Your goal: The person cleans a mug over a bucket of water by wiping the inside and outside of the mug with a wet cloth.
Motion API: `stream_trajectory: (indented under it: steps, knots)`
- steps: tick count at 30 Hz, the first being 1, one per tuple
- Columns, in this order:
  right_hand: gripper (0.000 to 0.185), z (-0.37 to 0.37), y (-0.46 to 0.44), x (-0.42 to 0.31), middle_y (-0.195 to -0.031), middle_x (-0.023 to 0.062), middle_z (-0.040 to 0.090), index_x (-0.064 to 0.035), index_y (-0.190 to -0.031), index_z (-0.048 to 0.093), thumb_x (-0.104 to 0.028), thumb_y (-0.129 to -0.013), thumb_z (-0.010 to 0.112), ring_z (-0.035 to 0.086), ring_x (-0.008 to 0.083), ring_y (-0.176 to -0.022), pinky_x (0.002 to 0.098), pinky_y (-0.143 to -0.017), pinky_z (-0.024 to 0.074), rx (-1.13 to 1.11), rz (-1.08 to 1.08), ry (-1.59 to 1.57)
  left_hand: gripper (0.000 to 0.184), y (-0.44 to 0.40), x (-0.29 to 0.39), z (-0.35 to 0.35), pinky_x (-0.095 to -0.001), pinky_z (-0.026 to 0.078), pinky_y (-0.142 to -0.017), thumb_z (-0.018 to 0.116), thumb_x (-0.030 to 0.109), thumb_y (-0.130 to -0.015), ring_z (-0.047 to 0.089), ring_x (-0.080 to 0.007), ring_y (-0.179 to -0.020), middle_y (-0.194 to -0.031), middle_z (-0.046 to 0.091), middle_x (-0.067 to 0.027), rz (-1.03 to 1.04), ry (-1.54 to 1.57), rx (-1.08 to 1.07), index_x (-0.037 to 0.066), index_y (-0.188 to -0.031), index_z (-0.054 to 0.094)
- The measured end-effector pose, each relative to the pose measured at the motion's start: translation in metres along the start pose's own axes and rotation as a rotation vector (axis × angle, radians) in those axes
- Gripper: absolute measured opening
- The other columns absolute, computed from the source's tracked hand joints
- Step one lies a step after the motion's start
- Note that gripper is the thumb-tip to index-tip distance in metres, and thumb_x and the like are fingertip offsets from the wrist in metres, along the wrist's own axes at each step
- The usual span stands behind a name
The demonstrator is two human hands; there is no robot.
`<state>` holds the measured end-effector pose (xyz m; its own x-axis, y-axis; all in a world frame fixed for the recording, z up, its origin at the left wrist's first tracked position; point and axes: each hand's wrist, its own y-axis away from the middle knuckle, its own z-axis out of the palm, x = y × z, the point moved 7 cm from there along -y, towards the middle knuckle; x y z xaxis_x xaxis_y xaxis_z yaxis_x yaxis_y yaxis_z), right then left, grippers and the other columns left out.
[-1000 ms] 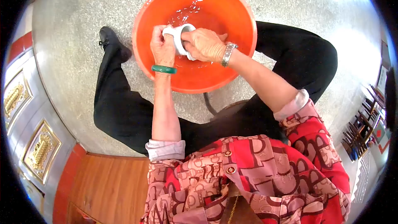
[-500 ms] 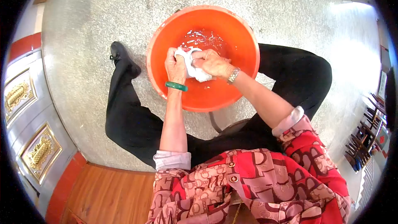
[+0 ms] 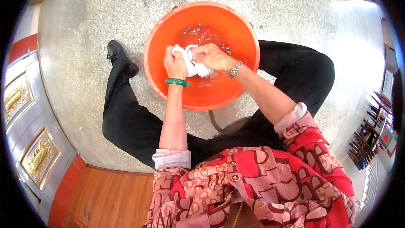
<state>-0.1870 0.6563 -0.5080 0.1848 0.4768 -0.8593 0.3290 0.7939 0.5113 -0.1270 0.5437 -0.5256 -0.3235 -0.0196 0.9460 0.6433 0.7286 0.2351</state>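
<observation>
A wet white cloth [image 3: 190,64] is bunched between my two hands over the orange basin [image 3: 236,95]. My left hand [image 3: 174,64], with a green bangle at the wrist, is closed on the cloth's left side. Closed on its right side is my right hand [image 3: 214,58], which has a metal watch [image 3: 236,69] on the wrist. The cloth's lower part hangs at the water [image 3: 206,36], which glints in the bottom of the basin. My fingertips are partly hidden by the cloth.
The basin stands on a speckled floor [image 3: 105,12] between my legs [image 3: 295,71]. A silver door with gold panels [image 3: 40,158] is at the left, above a wooden floor patch [image 3: 107,198]. Dark stacked furniture [image 3: 369,133] stands far right.
The cloth has shifted between my hands and now shows a more open loop at its top. Both hands keep hold of it. The whole view has moved slightly.
</observation>
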Motion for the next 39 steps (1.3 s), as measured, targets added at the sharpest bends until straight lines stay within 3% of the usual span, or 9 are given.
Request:
stream_trajectory:
  steps: [6,11,13,14,19,24,28,32,39]
  knots:
    - [0.015,-0.005,-0.003,0.006,-0.069,0.0194,0.060,-0.0029,-0.074,0.062,-0.007,-0.069,0.049,0.060,0.0317,-0.060,0.0391,-0.056,0.0478,0.011,0.078,0.719,0.014,0.010,0.020,0.010,-0.0316,0.039,-0.052,0.045,0.008,-0.082,0.044,-0.0118,-0.058,-0.059,0.046,-0.0071,0.116,-0.116,-0.049,0.001,-0.070,0.044]
    - [0.014,0.008,0.006,-0.023,-0.072,0.0204,0.060,-0.0014,-0.077,0.061,-0.009,-0.071,0.051,0.059,0.0307,-0.058,0.0382,-0.056,0.0477,-0.251,-0.230,0.489,0.012,0.008,0.007,0.001,-0.0304,0.040,-0.054,0.045,0.008,-0.082,0.045,-0.0119,-0.059,-0.059,0.047,-0.0067,0.088,-0.087,-0.004,0.001,-0.072,0.046]
    - [0.017,-0.009,0.012,-0.011,-0.071,0.0198,0.060,-0.0011,-0.081,0.060,-0.015,-0.074,0.053,0.060,0.0293,-0.058,0.0379,-0.055,0.0473,-0.029,0.206,-0.166,0.011,0.001,-0.001,-0.005,-0.0290,0.040,-0.054,0.043,0.007,-0.081,0.045,-0.0114,-0.060,-0.062,0.049,-0.0037,0.021,0.031,0.013,0.001,-0.072,0.046]
    - [0.020,-0.015,0.008,-0.013,-0.069,0.0191,0.059,-0.0032,-0.084,0.060,-0.021,-0.077,0.055,0.059,0.0299,-0.058,0.0388,-0.053,0.0469,0.072,0.078,-0.282,0.011,0.000,0.000,-0.007,-0.0284,0.040,-0.054,0.042,0.006,-0.081,0.045,-0.0110,-0.061,-0.063,0.049,-0.0022,0.004,0.028,0.021,0.001,-0.072,0.046]
    - [0.010,-0.010,0.008,-0.027,-0.071,0.0154,0.061,-0.0059,-0.072,0.060,-0.013,-0.068,0.054,0.061,0.0316,-0.069,0.0423,-0.060,0.0480,0.158,-0.107,0.853,0.009,0.010,0.023,0.008,-0.0324,0.041,-0.056,0.039,0.004,-0.079,0.048,-0.0158,-0.060,-0.064,0.050,-0.0112,0.128,-0.185,-0.085,0.001,-0.074,0.046]
    - [0.014,0.010,0.006,-0.013,-0.074,0.0199,0.061,-0.0059,-0.075,0.064,-0.006,-0.067,0.052,0.061,0.0304,-0.066,0.0417,-0.057,0.0480,-0.268,-0.229,0.586,0.012,0.012,0.010,0.006,-0.0345,0.042,-0.055,0.041,0.008,-0.081,0.050,-0.0183,-0.059,-0.062,0.052,-0.0149,0.162,-0.181,-0.036,0.000,-0.073,0.046]
    - [0.011,-0.012,0.004,-0.005,-0.062,0.0188,0.058,-0.0044,-0.074,0.061,-0.009,-0.069,0.053,0.059,0.0267,-0.055,0.0368,-0.050,0.0469,0.105,0.112,-0.240,0.011,-0.003,0.004,-0.008,-0.0344,0.042,-0.055,0.043,0.009,-0.080,0.050,-0.0155,-0.060,-0.062,0.050,-0.0114,-0.009,-0.072,-0.021,0.000,-0.077,0.048]
    - [0.012,-0.010,0.008,-0.020,-0.068,0.0175,0.060,-0.0075,-0.072,0.062,-0.009,-0.068,0.051,0.060,0.0314,-0.061,0.0402,-0.054,0.0472,0.232,-0.131,0.844,0.010,0.008,0.023,0.009,-0.0353,0.042,-0.054,0.043,0.009,-0.080,0.050,-0.0189,-0.058,-0.061,0.050,-0.0141,0.135,-0.179,-0.099,0.000,-0.077,0.048]
    - [0.013,-0.001,0.020,-0.012,-0.068,0.0179,0.057,-0.0047,-0.075,0.059,-0.012,-0.072,0.048,0.056,0.0328,-0.064,0.0381,-0.057,0.0439,-0.217,-0.158,0.490,0.010,0.009,0.011,0.004,-0.0328,0.043,-0.056,0.043,0.007,-0.081,0.054,-0.0181,-0.062,-0.064,0.054,-0.0122,0.142,-0.199,-0.048,0.000,-0.076,0.050]
